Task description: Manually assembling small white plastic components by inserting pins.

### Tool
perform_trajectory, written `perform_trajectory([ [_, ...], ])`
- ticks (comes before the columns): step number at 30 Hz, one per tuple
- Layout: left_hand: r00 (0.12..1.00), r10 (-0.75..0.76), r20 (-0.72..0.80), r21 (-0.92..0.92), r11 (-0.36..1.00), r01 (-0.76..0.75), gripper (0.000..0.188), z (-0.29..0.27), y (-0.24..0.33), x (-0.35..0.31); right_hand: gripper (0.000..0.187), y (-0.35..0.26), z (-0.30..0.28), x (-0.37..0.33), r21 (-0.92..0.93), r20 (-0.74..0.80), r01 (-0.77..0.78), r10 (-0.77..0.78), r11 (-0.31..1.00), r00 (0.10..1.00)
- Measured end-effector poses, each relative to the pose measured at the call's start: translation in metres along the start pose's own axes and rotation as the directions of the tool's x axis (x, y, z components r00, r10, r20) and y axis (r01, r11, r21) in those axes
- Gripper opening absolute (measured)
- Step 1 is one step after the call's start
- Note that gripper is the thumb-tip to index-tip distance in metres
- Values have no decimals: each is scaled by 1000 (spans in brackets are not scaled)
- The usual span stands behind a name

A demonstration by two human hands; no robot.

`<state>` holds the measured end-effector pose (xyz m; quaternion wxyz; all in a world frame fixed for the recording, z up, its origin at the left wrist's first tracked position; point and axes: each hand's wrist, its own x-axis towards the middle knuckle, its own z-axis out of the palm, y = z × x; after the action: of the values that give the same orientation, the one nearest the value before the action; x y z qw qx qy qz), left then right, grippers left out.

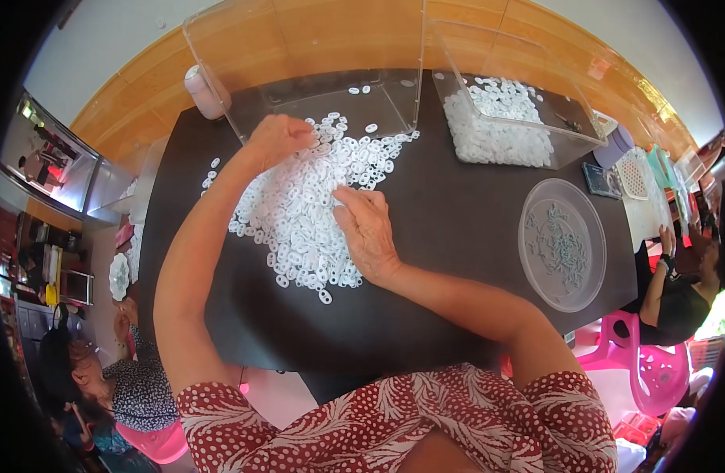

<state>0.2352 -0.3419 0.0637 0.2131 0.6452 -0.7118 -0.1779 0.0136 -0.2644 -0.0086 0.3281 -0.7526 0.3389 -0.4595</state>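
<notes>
A large heap of small white oval plastic pieces [307, 225], each with two holes, is spread over the dark table. Above the heap's far left side is my left hand [280, 142], its fingers curled inward and partly hidden. White pieces show as a blur just below it. My right hand [368, 232] rests against the heap's right side with bent fingers drawn together, the fingertips among the pieces. Whatever lies inside either hand is too small or hidden to make out.
An empty-looking clear bin [421, 87] stands behind the heap; a second clear bin [500, 146] at right holds more white pieces. A round tray [536, 272] holds small grey-green parts. A pale bottle [207, 93] stands far left. People sit on both sides, near pink chairs [658, 370].
</notes>
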Motion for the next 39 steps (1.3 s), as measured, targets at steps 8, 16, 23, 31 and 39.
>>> perform_trajectory([
  [8, 996, 11, -91, 395, 918, 26, 35, 45, -30, 56, 26, 5, 6, -2, 11, -39, 29, -28, 1000, 999],
  [16, 980, 200, -8, 399, 899, -180, 28, 54, -1, 36, 24, 5, 3, -1, 26, -42, 20, -19, 999, 999],
  [23, 936, 344, -66, 261, 912, -317, 21, 46, 16, -19, 21, 2, 5, 0, 54, -68, 19, -15, 998, 998],
  [31, 983, 144, 116, 99, 983, -156, 22, 19, 39, -27, 17, -4, -2, 0, -8, -92, 32, -33, 999, 995],
  [39, 946, 292, -143, 312, 920, -237, 28, 50, 16, 83, 19, -3, -3, 2, -8, -101, 71, -72, 997, 992],
])
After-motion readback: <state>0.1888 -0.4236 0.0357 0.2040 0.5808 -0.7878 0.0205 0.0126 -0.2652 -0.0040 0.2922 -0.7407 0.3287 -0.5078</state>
